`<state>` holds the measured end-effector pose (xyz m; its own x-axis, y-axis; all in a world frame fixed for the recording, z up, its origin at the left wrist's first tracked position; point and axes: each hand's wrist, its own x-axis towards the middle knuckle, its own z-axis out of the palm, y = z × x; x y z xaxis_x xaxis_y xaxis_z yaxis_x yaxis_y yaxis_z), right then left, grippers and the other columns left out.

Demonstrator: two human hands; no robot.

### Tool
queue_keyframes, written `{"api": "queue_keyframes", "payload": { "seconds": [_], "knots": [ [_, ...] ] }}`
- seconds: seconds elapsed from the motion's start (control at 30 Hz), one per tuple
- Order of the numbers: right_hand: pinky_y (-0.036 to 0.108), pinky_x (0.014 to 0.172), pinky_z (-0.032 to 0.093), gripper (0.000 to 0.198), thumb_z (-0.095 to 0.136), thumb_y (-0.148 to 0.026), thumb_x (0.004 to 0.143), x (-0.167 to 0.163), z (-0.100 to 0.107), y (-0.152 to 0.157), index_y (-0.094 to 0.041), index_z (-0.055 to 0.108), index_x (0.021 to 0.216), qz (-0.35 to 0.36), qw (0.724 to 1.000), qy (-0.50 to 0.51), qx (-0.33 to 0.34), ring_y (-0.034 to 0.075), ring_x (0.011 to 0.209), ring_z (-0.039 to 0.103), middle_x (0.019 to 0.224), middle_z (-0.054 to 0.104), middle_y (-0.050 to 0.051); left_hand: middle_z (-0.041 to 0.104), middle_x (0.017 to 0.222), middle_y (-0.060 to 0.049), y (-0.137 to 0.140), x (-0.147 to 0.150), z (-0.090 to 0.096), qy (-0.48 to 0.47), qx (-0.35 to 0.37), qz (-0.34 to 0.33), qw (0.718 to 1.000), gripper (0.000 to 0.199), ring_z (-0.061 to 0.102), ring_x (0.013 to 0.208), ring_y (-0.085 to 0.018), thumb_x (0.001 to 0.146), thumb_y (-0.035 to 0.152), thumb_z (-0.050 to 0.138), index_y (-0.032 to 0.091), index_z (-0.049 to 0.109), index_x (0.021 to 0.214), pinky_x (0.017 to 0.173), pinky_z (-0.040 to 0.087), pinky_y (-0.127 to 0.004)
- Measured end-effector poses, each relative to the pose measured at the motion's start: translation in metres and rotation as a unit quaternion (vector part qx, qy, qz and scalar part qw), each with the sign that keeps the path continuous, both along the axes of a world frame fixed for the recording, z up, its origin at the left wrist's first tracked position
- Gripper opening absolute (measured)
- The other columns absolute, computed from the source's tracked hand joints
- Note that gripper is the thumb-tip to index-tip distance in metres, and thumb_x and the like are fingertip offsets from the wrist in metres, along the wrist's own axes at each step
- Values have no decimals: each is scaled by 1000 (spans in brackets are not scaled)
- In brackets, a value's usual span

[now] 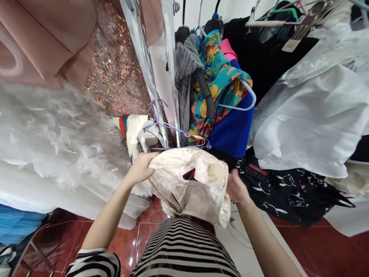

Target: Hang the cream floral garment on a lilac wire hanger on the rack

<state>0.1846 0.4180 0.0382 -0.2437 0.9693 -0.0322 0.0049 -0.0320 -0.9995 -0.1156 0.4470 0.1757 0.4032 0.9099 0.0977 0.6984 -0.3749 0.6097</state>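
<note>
Between my two hands, in front of my striped top, a cream and beige garment (pixel 198 196) is held out; its kind I cannot make out. My left hand (pixel 143 166) has its fingers closed on the upper left edge. At the right edge, my right hand (pixel 236 187) grips the cloth, its fingertips partly hidden. A dark opening shows in the middle of the fabric. Just beyond the garment's top edge is a purple wire hanger (pixel 178 129), hooked near the white metal rack; whether it touches the garment I cannot tell.
A white feathered dress (pixel 57 134) and a sequined fabric (pixel 118 57) hang on the left. A white metal post (pixel 147 57) rises ahead. To the right hang a teal floral garment (pixel 211 77), a white satin garment (pixel 311 119) and a black printed garment (pixel 288 192). Red tiles (pixel 152 215) cover the floor.
</note>
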Motion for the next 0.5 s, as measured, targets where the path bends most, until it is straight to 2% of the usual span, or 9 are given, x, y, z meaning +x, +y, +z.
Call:
{"api": "queue_keyframes", "payload": {
  "seconds": [0.03, 0.1, 0.2, 0.27, 0.37, 0.43, 0.5],
  "knots": [
    [44, 87, 54, 71, 28, -74, 93, -2, 4, 2, -22, 63, 125, 18, 1000, 5, 5, 30, 112, 63, 112, 69, 14, 52, 59, 2, 2, 1, -3, 10, -3, 7, 1000, 7, 49, 59, -14, 61, 14, 43, 20, 46, 61, 60, 38, -24],
    [45, 91, 52, 78, 36, -78, 87, -12, 12, 3, -22, 52, 140, 56, 998, -6, 38, 31, 118, 61, 121, 66, 14, 57, 60, 1, 7, 4, -12, 26, -1, 20, 999, 8, 54, 61, -16, 63, 14, 44, 20, 49, 61, 62, 40, -25],
    [44, 99, 49, 93, 62, -65, 80, -36, 19, -2, -22, 28, 155, 89, 984, -111, 110, 28, 120, 59, 132, 59, 14, 69, 74, -4, 14, 7, -24, 31, 12, 39, 999, 18, 64, 74, -22, 66, 12, 44, 19, 60, 71, 71, 46, -28],
    [47, 101, 48, 101, 70, -56, 76, -52, 18, -10, -23, 20, 157, 74, 963, -210, 148, 29, 121, 57, 134, 55, 15, 74, 89, -6, 18, 5, -30, 25, 13, 51, 998, 31, 68, 86, -25, 67, 10, 43, 19, 67, 85, 78, 50, -32],
    [55, 104, 44, 100, 76, -52, 71, -73, 7, -22, -23, 29, 154, -2, 918, -330, 220, 36, 129, 48, 144, 45, 19, 75, 102, -8, 22, 2, -37, 21, 5, 64, 998, 43, 68, 96, -27, 68, 9, 42, 17, 70, 100, 87, 52, -37],
    [59, 103, 42, 85, 75, -53, 72, -85, -2, -24, -20, 43, 144, -58, 886, -370, 271, 40, 131, 44, 147, 41, 21, 74, 109, -8, 23, 3, -42, 16, 5, 62, 998, 48, 67, 102, -27, 69, 9, 42, 17, 70, 107, 94, 52, -39],
    [60, 101, 42, 60, 68, -51, 79, -96, -8, -21, -17, 54, 127, -117, 868, -380, 298, 40, 126, 46, 142, 45, 23, 73, 116, -8, 23, 8, -45, 10, 8, 55, 998, 52, 66, 109, -26, 68, 9, 44, 17, 69, 112, 101, 50, -41]
  ]
}}
